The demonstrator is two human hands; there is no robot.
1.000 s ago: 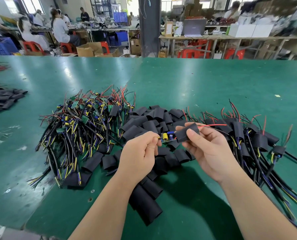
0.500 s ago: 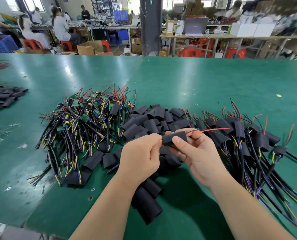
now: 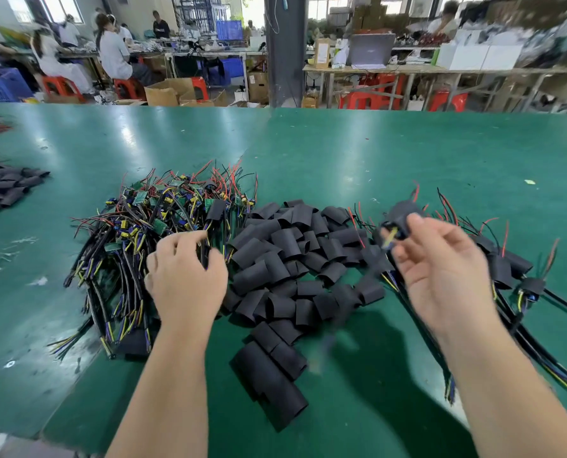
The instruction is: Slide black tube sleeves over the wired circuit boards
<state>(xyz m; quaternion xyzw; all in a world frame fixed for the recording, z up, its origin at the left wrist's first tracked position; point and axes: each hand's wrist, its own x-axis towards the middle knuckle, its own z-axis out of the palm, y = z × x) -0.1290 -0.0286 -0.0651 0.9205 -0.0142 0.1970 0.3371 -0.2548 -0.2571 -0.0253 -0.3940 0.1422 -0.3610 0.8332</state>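
Sleeved board (image 3: 402, 214): black tube over a wired board, held in the air at 3 o'clock of the loose sleeves; motion-blurred, red leads out of the top, yellow and blue wires below.
Right hand (image 3: 440, 269): thumb and fingertips pinch the sleeved board.
Left hand (image 3: 186, 279): fingers curled down onto black wires of the bare boards; an actual pinch cannot be told.
Bare boards (image 3: 137, 226): tangled heap, 9 o'clock of the loose sleeves.
Loose sleeves (image 3: 288, 259): black heap, centre of the table.
Finished pile (image 3: 506, 269): sleeved boards, 3 o'clock.
Table (image 3: 341, 153): green, glossy.
Second sleeve heap (image 3: 4, 190): far edge, 9 o'clock.
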